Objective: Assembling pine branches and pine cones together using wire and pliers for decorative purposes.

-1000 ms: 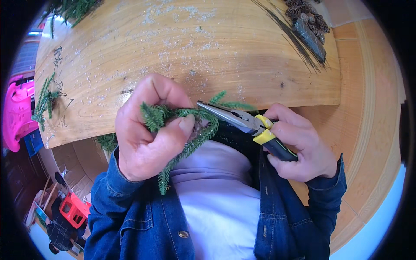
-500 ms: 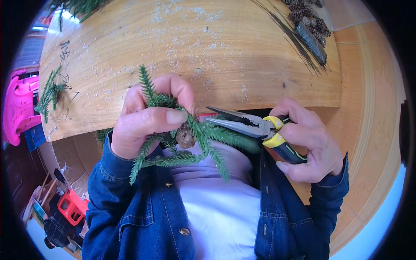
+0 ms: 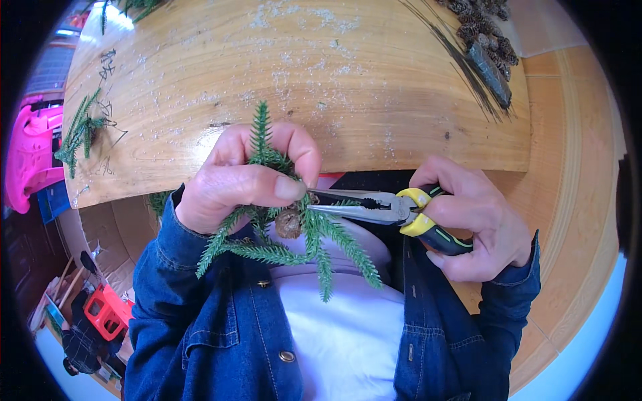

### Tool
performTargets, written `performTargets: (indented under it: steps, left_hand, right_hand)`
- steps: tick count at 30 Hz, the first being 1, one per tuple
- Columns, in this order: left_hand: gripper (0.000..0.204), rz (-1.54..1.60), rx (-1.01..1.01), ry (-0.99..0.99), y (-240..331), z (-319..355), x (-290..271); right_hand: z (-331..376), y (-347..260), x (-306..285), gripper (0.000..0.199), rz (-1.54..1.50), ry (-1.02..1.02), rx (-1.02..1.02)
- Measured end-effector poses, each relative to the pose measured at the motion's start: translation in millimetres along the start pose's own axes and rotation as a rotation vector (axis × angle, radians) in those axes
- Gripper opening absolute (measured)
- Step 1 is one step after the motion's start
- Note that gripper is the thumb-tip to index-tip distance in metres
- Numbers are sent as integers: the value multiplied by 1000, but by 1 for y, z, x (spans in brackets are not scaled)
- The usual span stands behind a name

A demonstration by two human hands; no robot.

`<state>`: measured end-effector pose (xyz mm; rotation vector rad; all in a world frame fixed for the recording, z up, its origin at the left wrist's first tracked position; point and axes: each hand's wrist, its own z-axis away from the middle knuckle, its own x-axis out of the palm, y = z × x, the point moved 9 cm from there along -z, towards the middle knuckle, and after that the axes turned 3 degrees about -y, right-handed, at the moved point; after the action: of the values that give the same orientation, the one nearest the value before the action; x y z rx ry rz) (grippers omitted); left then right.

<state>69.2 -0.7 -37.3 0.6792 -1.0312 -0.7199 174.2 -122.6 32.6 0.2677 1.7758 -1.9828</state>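
Between thumb and fingers, my left hand (image 3: 247,170) pinches a green artificial pine sprig (image 3: 271,254) at its middle, above my lap. A small brown pine cone (image 3: 288,224) sits among the sprig's branches, just under my thumb. Wrapped around the yellow and black handles, my right hand (image 3: 471,217) holds long-nose pliers (image 3: 381,206). Their jaws are parted and point left, with the tips at the sprig beside my left thumb. Whether the jaws have anything between their tips is too small to tell.
Glitter-like white bits lie on the wooden table (image 3: 374,127). Pine cones (image 3: 471,30), a bundle of thin dark wires (image 3: 461,60) and a dark grey block (image 3: 490,73) lie far right. Another green sprig (image 3: 81,134) rests at the left edge, near a pink plastic chair (image 3: 30,157).
My left hand has moved slightly right, turning the sprig so its branches hang lower. The pliers have come left and down a little, their tips now at the sprig's middle.
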Motion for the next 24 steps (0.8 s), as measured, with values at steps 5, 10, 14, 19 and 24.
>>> performTargets:
  steps: [5,10,14,19,24]
  left_hand:
    - [27,17,-43,-4,-3,0,0]
    - [21,131,-105,-100,-5,5,1]
    - [17,114,-97,-122,-2,8,1]
    - [14,84,-29,-68,8,14,-1]
    - [11,38,51,-15,20,25,-6]
  right_hand:
    - [-3,1,2,14,11,-19,-4]
    - [-5,6,5,14,11,-43,-16]
    - [-7,5,7,14,33,-57,-28]
    - [-11,2,9,15,1,13,-29]
    - [-17,0,12,19,8,-47,-5]
